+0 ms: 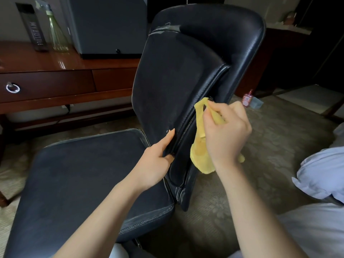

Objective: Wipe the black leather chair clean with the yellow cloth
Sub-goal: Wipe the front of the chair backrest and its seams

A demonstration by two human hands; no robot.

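Observation:
The black leather chair [173, 77] fills the middle of the view, its seat at the lower left and its padded backrest rising to the upper right. My left hand [158, 159] grips the lower edge of the backrest cushion, with the fingers curled round the seam. My right hand [226, 131] holds the yellow cloth [200, 153] and presses a fold of it with the fingertips into the groove between the cushion and the backrest's outer shell. The rest of the cloth hangs down below that hand.
A brown wooden desk [55, 71] with drawers stands at the left behind the chair, bearing a spray bottle [56, 32], a dark box [36, 30] and a grey appliance [108, 25]. A small pink bottle [247, 98] stands on the carpet. White bedding [323, 174] lies at the right.

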